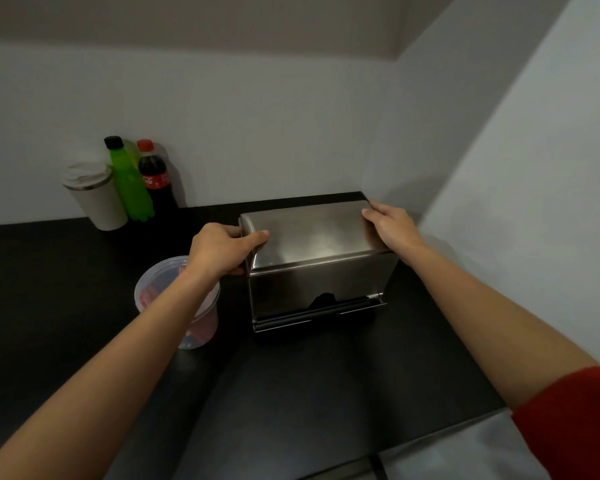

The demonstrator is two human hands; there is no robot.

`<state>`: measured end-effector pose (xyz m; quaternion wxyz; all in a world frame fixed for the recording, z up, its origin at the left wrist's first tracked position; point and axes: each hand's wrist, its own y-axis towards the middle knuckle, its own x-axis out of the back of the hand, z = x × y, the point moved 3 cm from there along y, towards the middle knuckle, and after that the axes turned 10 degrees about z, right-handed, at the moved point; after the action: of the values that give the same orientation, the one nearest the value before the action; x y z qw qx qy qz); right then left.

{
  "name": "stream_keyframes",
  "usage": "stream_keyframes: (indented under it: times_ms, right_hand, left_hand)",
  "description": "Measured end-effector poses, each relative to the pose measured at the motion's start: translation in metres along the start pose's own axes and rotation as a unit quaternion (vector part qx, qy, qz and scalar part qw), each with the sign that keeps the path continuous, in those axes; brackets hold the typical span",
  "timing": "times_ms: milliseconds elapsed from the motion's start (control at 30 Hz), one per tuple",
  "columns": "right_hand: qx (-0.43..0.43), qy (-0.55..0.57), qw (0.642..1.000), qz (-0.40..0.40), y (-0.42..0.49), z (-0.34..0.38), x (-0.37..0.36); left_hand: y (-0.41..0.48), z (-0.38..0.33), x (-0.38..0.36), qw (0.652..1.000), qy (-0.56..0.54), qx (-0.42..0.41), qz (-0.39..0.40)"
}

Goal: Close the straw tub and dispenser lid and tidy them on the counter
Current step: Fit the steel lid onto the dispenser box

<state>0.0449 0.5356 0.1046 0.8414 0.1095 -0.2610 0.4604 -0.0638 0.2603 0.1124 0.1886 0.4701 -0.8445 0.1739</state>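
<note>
A stainless steel straw dispenser point(317, 282) stands on the black counter point(309, 382) near the wall corner, its lid point(312, 233) lying down flat on top. My left hand point(222, 249) grips the dispenser's left top edge, thumb on the lid. My right hand point(390, 225) holds the right top edge, fingers over the lid's corner. A clear plastic straw tub point(201, 323) with red-wrapped straws inside sits just left of the dispenser, partly hidden under my left forearm; a clear lid seems to rest on it.
At the back left against the wall stand a beige travel cup point(96, 195), a green soda bottle point(132, 183) and a cola bottle point(156, 178). White walls close in behind and to the right. The counter's front edge runs at the lower right.
</note>
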Motion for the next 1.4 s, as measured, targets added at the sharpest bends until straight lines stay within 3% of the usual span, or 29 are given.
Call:
stream_keyframes:
  times_ms: [133,367,933,1200,1400]
  right_hand:
    - [0.004,-0.019,1.000,0.003,-0.003,0.002,-0.001]
    - [0.030,-0.161,0.986,-0.023,-0.006,0.011,-0.004]
    - [0.042,-0.257,0.962,-0.077,-0.028,0.025,-0.014]
    - [0.091,-0.240,0.963,-0.080,-0.054,0.045,-0.034]
    - [0.123,-0.213,0.969,-0.035,-0.076,0.063,-0.060]
  left_hand:
    - [0.001,0.001,0.000,1.000,0.001,-0.006,0.001]
    - [-0.001,-0.004,-0.003,0.998,0.049,-0.037,-0.010]
    - [-0.014,-0.011,-0.010,0.971,0.150,-0.160,-0.092]
    - [-0.035,-0.007,0.003,0.972,0.122,-0.173,-0.104]
    - [-0.063,0.006,0.012,0.963,0.170,-0.174,-0.112]
